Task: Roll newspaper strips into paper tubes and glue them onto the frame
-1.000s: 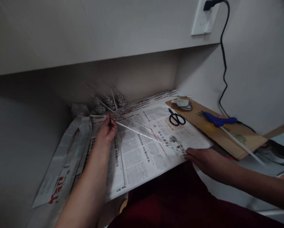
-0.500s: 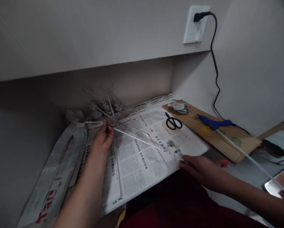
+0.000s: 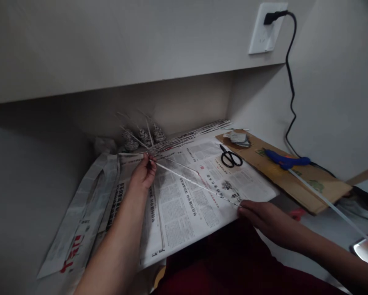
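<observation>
A thin rolled-paper stick (image 3: 190, 180) stretches slantwise between my two hands, above newspaper sheets (image 3: 180, 221) spread on the table. My left hand (image 3: 145, 170) pinches its far end, close to where several other paper sticks cross. At the near edge of the newspaper, my right hand (image 3: 257, 215) grips the other end between thumb and fingers. Behind my left hand stand three small woven paper cones (image 3: 143, 137) with sticks poking out of their tops. A bundle of paper sticks (image 3: 193, 137) lies along the back of the table.
Black-handled scissors (image 3: 231, 158) lie on the newspaper. A blue glue gun (image 3: 286, 159) with a long glue stick rests on a cardboard piece (image 3: 322, 192), its cord running to a wall socket (image 3: 268, 30). Newspaper strips (image 3: 76, 213) hang at the left. A grey crumpled lump (image 3: 237, 138) sits on the cardboard.
The view has shifted slightly, so everything appears further right. Both hands keep hold of the same paper stick, with little change in their grip.
</observation>
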Tool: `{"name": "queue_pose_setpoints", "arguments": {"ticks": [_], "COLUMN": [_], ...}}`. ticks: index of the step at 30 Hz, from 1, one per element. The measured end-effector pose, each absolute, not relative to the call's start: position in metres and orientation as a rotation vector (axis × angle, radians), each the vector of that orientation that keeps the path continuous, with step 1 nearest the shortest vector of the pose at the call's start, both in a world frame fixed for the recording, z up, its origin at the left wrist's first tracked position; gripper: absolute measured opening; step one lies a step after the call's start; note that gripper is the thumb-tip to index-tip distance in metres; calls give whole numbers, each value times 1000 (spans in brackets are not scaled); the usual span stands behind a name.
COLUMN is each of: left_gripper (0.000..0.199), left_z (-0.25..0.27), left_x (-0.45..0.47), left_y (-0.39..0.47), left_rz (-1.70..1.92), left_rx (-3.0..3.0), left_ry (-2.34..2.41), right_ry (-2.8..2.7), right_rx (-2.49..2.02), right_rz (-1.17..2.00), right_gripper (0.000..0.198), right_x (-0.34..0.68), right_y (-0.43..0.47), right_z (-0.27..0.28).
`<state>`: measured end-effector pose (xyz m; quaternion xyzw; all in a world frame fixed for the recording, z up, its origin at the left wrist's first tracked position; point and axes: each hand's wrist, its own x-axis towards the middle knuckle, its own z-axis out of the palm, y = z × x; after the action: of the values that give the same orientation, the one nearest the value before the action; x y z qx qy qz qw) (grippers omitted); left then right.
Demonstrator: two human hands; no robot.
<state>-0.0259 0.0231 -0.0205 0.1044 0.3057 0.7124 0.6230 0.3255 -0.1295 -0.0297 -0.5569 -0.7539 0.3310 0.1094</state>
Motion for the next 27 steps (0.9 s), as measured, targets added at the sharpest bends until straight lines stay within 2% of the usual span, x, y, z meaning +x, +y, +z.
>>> {"name": "queue_pose_setpoints", "arguments": {"ticks": [2, 5, 14, 27], "left_gripper": [24, 24, 22, 20], "left_z": [-20, -19, -20, -24], "left_x": [-25, -23, -22, -20], "left_y": [22, 22, 22, 23], "left_rz": [1640, 1640, 1641, 1631], "left_rx": [236, 235, 216, 230], "left_ry": [717, 739, 765, 792], "right_ry": [-2330, -2407, -2451, -2508], "right_rx": [-1693, -1730, -1803, -1906], "right_rz": [615, 346, 131, 10], "right_gripper": [35, 32, 33, 29], "right_x": [326, 326, 331, 330], "right_y": [-129, -130, -128, -126], "right_z": [-35, -44, -49, -43]}}
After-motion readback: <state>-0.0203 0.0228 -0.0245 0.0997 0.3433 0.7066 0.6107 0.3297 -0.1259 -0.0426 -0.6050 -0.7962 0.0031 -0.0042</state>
